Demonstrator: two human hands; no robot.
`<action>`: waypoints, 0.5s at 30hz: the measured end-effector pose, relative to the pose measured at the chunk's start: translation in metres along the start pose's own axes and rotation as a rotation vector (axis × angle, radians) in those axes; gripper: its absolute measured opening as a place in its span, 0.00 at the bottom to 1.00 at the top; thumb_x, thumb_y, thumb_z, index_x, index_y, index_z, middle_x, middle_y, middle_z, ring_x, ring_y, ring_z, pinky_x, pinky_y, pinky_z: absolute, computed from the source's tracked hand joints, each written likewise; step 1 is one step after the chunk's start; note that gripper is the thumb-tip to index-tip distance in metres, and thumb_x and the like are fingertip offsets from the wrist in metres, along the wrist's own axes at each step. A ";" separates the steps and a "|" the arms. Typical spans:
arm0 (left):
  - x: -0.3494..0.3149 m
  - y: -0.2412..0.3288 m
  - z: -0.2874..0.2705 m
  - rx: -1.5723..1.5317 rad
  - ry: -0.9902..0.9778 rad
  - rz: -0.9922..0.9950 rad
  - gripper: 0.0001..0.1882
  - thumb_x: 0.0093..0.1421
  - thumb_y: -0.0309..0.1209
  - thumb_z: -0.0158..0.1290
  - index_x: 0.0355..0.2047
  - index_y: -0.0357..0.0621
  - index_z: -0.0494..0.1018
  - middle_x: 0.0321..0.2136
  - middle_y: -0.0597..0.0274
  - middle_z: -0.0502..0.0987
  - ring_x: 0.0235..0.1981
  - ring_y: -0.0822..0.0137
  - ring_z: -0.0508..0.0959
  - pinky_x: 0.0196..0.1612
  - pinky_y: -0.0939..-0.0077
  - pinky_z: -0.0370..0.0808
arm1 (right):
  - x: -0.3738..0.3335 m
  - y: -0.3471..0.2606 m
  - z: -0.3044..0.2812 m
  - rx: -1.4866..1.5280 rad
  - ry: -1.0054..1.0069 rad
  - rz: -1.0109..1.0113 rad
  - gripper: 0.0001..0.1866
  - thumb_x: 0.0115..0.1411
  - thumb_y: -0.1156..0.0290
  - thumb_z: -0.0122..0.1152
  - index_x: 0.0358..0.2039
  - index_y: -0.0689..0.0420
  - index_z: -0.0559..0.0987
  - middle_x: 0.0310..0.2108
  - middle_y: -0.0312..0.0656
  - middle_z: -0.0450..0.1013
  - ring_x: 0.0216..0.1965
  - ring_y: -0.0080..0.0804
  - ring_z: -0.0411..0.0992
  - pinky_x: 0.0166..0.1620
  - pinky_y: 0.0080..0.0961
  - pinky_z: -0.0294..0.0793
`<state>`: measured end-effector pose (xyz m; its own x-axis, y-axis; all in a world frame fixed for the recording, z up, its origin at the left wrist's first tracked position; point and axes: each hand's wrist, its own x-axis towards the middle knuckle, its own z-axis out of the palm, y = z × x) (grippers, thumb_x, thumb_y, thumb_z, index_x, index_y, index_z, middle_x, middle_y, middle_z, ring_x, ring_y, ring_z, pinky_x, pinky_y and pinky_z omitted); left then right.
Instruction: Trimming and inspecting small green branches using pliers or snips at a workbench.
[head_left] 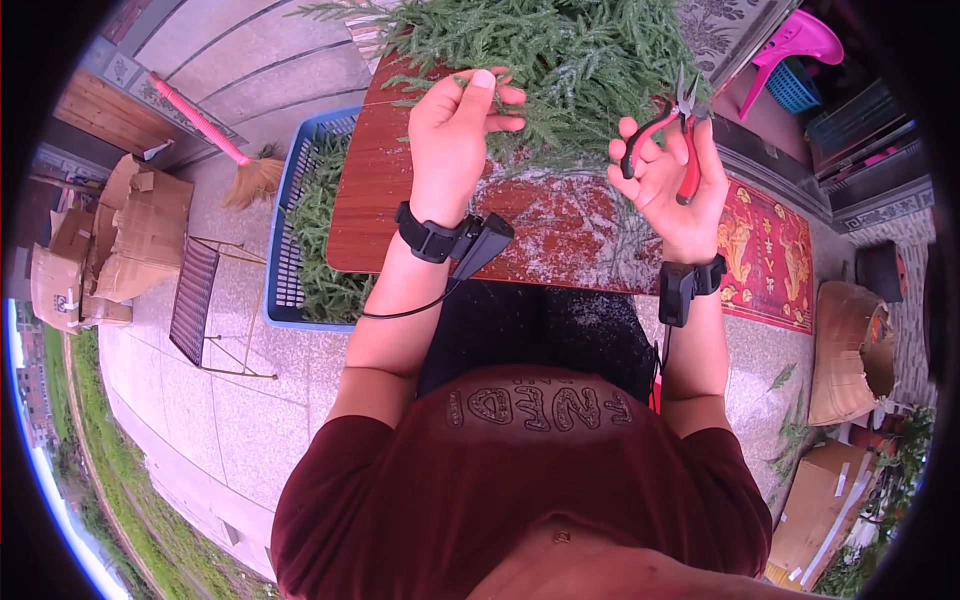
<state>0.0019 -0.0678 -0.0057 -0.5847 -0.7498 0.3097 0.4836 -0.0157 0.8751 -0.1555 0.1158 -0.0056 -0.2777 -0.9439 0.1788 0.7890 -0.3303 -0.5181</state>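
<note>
While reaching over the reddish-brown desk (385,205), holds the left hand (450,130) up at the near fringe of the heaped green branches (580,60), with fingers curled, thumb close against them and bits of green beside the fingertips. Cannot tell for certain about a sprig pinched there. Holds the pliers (687,112) in the right hand (672,200), above the right part of the desk, with fingers loosely around the red-and-black handles. Handles spread apart, nose pointed toward the far side, tips slightly parted.

Across the far half of the desk, a thick pile of those branches, partly overhanging the left edge. Over the near half, between the forearms, a scatter of white flecks (560,235). On both wrists, black straps with small dark devices.

Just left of the desk, on the floor, a blue basket (285,250) full of similar greenery. Farther left of the desk, a broom (225,145) with a pink handle, a low metal rack (195,300) and torn cardboard boxes (140,235). Right of the desk, a red-and-gold patterned mat (770,255), then an open carton (845,355). Beyond the desk's far right corner, a bright pink chair (805,40).
</note>
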 end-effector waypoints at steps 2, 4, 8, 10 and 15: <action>0.000 -0.002 0.000 0.018 0.044 0.037 0.13 0.66 0.31 0.48 0.40 0.31 0.73 0.37 0.51 0.78 0.35 0.65 0.80 0.36 0.72 0.80 | -0.002 -0.001 0.004 0.035 -0.094 -0.002 0.21 0.68 0.49 0.43 0.26 0.53 0.68 0.44 0.56 0.70 0.47 0.48 0.68 0.49 0.37 0.72; 0.001 -0.005 0.003 0.012 0.070 0.073 0.12 0.66 0.31 0.48 0.40 0.31 0.72 0.38 0.51 0.77 0.35 0.65 0.80 0.37 0.72 0.81 | -0.009 -0.004 0.010 -0.175 -0.220 0.039 0.15 0.66 0.55 0.47 0.30 0.54 0.68 0.41 0.51 0.70 0.44 0.42 0.68 0.46 0.34 0.72; 0.000 -0.006 0.008 -0.006 0.130 0.129 0.12 0.66 0.31 0.49 0.40 0.30 0.72 0.41 0.50 0.76 0.35 0.65 0.79 0.39 0.71 0.82 | -0.021 0.012 0.042 -0.738 -0.170 0.211 0.11 0.62 0.64 0.54 0.41 0.55 0.69 0.38 0.42 0.69 0.39 0.33 0.68 0.42 0.28 0.70; -0.002 -0.004 0.011 -0.034 0.133 0.090 0.12 0.66 0.30 0.50 0.40 0.30 0.72 0.43 0.51 0.75 0.35 0.66 0.79 0.40 0.72 0.82 | -0.019 0.024 0.048 -0.965 -0.100 0.282 0.15 0.60 0.67 0.56 0.46 0.56 0.70 0.38 0.39 0.68 0.38 0.30 0.67 0.41 0.26 0.69; -0.004 -0.002 0.013 -0.114 0.118 0.076 0.10 0.64 0.28 0.53 0.39 0.30 0.73 0.43 0.53 0.75 0.34 0.68 0.79 0.38 0.73 0.82 | -0.007 0.049 0.031 -1.394 0.049 0.061 0.29 0.56 0.71 0.61 0.58 0.58 0.65 0.40 0.35 0.68 0.39 0.24 0.67 0.44 0.23 0.69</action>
<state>-0.0049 -0.0563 -0.0043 -0.4665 -0.8241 0.3214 0.5983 -0.0264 0.8008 -0.0978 0.1063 -0.0067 -0.3043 -0.9460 0.1120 -0.3803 0.0128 -0.9248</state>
